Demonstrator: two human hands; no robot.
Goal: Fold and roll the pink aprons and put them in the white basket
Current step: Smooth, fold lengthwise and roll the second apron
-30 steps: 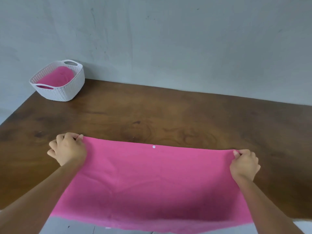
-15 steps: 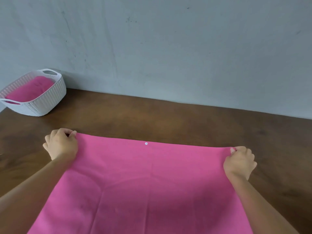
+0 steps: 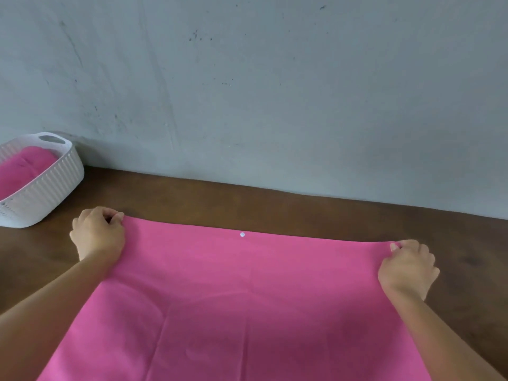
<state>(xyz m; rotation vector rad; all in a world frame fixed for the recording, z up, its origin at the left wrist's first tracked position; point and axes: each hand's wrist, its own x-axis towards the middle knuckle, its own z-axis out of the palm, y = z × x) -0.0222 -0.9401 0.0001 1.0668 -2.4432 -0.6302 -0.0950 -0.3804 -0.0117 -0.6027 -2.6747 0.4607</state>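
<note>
A pink apron [image 3: 247, 303] lies spread flat across the brown table, with a small white snap at the middle of its far edge. My left hand [image 3: 97, 235] pinches its far left corner. My right hand [image 3: 406, 266] pinches its far right corner. The cloth runs from both hands down past the bottom of the view. A white basket [image 3: 52, 185] stands at the far left against the wall, with rolled pink cloth [image 3: 22, 169] inside it.
The brown wooden table [image 3: 275, 207] ends at a grey wall [image 3: 275, 92] just beyond the apron's far edge. Bare table shows between the apron and the wall, and to the right of my right hand.
Both hands have drawn the apron's far edge further onto the table toward the wall, so more cloth lies flat. The view has shifted right, putting the basket at the left edge.
</note>
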